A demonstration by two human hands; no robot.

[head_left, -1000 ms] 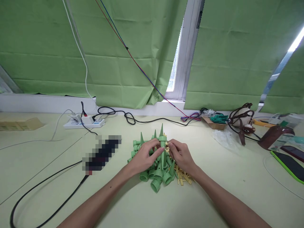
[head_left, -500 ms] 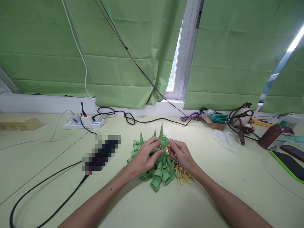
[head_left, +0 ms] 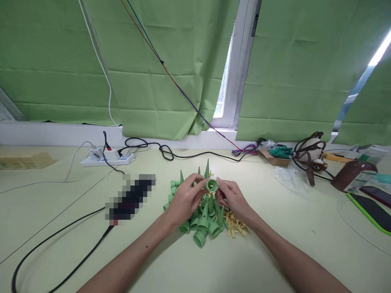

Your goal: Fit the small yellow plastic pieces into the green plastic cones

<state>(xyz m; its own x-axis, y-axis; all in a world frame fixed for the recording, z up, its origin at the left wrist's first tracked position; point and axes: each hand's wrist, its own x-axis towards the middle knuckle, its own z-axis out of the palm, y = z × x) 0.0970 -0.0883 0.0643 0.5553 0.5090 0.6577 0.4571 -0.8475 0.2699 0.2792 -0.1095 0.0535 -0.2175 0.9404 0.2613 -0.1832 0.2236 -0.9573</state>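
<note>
My left hand (head_left: 190, 198) is closed on the left side of a green plastic watering spike (head_left: 212, 185), whose round threaded mouth faces me. Inside that mouth a bit of yellow shows. At the spike's right side, my right hand (head_left: 233, 200) pinches a small yellow valve peg, mostly covered by the fingers. Below both hands lies a pile of similar green spikes (head_left: 203, 221), some standing point up, others with their mouths toward me. Many small yellow pegs (head_left: 236, 226) are heaped to the right of the pile, under my right wrist.
A blurred-out dark device (head_left: 131, 199) with a black cable lies to the left. Behind it is a white power strip (head_left: 106, 158). On the right are a small cardboard box (head_left: 276, 161), a clear plastic bag (head_left: 291, 179), a brown bottle (head_left: 354, 176) and a green-edged phone (head_left: 371, 211).
The held spike has tilted so its mouth now points more toward me and sits slightly lower. My left fingers have shifted around its side; my right hand has barely moved.
</note>
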